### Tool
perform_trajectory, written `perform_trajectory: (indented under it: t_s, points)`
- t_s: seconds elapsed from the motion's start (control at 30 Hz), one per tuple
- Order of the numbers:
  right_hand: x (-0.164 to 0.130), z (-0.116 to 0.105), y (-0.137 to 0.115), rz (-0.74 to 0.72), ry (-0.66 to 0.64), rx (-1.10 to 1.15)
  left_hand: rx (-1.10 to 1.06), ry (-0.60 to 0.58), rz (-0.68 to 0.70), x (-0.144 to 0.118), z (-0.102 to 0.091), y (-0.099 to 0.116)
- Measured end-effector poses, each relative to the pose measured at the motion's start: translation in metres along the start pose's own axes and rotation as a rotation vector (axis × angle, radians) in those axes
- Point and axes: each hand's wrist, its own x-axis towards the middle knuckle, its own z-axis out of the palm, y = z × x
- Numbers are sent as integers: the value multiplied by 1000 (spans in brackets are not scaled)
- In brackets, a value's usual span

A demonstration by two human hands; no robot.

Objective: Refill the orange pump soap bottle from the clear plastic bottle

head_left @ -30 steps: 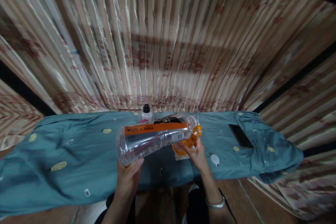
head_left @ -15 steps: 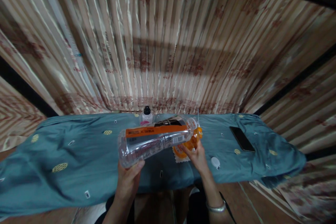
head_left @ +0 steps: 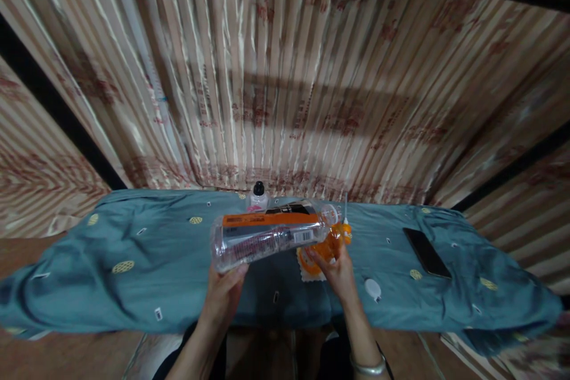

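Observation:
A large clear plastic bottle with an orange, black and silver label lies almost level in my left hand, which is closed around its base. Its mouth points right, over the orange see-through container that my right hand grips. Whether the bottle's mouth touches the container, and whether liquid runs between them, I cannot tell. Just beneath is a flat orange-and-white piece with a scalloped edge, partly covered by my right hand. A thin pale stick with an orange part shows behind the container.
A small clear bottle with a black cap stands behind the large bottle. A dark phone lies on the right of the teal cloth, and a round white lid-like disc lies near its front edge. Striped curtains hang behind.
The view has shifted a little, so everything sits slightly farther right. The large bottle is a bit closer to level. Both hands keep their hold.

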Motion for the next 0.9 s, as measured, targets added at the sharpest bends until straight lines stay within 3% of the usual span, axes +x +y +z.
perform_trajectory:
  t_s: [0.33, 0.5, 0.9]
  points:
    - [1, 0, 7, -76, 5, 7, -28, -52, -20, -4, -3, -2]
    - [1, 1, 7, -136, 3, 39, -28, 6, -42, -7, -6, -3]
    - [1, 1, 6, -110, -14, 22, 2, -67, -35, -4, -13, -5]
